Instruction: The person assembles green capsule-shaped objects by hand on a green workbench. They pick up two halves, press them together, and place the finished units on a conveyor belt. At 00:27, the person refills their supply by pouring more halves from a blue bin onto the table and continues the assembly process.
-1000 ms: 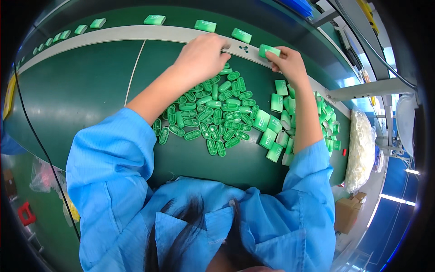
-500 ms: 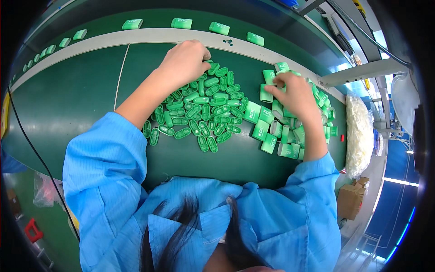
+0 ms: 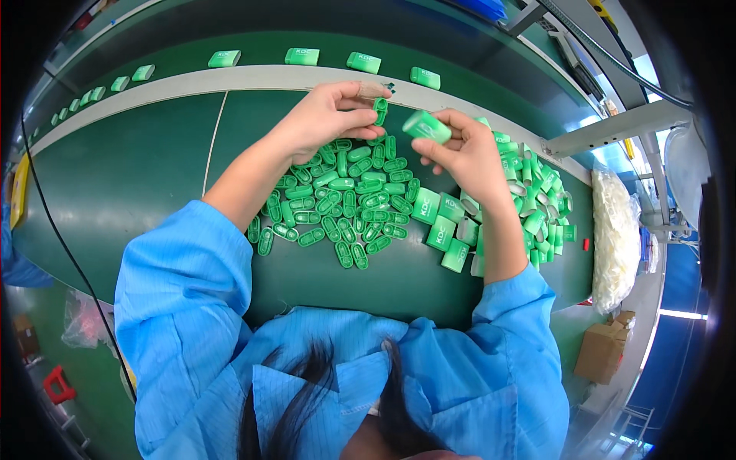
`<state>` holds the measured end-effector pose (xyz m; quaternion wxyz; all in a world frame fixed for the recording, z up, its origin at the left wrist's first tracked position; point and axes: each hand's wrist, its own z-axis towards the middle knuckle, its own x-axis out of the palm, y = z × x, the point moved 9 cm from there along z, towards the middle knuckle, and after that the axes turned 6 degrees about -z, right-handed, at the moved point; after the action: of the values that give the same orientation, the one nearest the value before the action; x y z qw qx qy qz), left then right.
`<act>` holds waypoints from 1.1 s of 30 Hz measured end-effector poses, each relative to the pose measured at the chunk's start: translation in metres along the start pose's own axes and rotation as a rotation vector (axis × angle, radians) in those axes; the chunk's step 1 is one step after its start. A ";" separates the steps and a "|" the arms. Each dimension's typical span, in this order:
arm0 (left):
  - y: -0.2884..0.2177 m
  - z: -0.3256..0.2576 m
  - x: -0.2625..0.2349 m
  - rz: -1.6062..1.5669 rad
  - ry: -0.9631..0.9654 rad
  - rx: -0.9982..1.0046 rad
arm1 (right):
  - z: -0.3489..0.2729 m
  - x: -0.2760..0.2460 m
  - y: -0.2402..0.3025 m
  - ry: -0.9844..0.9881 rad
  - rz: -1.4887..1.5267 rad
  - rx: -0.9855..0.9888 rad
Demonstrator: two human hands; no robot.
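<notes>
"Green, item one: oval cap (image 3: 380,111), upper centre of the frame. How held?"

"By the left hand (image 3: 322,119), fingers bent and thumb closed toward them, the cap pinched on end at the tips. Forearm slants up from the lower left, wrist above the edge of the loose caps (image 3: 349,202)."

"Item two?"

"Green shell (image 3: 426,127), right of the cap and apart from it, tilted. Right hand (image 3: 468,157) has its right end between bent fingers and thumb, the grip narrowed to the shell. Forearm rises from the lower right, hand turned in toward the left one."

"Stock about them?"

"Loose caps, one heap, centre of the frame; more shells (image 3: 441,232), some upright, some lying, right of centre. Both on a dark green tabletop (image 3: 123,153). Along the top, beyond a pale rail (image 3: 268,75), a spaced row of green pieces (image 3: 364,61)."
</notes>
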<state>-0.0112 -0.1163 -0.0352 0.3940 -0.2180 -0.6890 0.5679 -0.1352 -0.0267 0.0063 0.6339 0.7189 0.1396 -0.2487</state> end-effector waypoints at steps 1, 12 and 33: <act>0.000 0.000 0.001 -0.083 0.006 0.000 | 0.004 0.003 0.000 -0.005 0.049 -0.026; 0.004 -0.003 0.008 0.026 -0.026 0.030 | 0.014 0.014 -0.014 0.048 0.167 -0.089; -0.019 -0.017 0.020 0.412 -0.106 0.250 | 0.004 0.005 -0.006 -0.094 0.087 -0.222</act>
<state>-0.0071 -0.0955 -0.0105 0.2571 -0.2733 -0.5743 0.7276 -0.1355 -0.0303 -0.0019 0.7256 0.6372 0.1052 -0.2375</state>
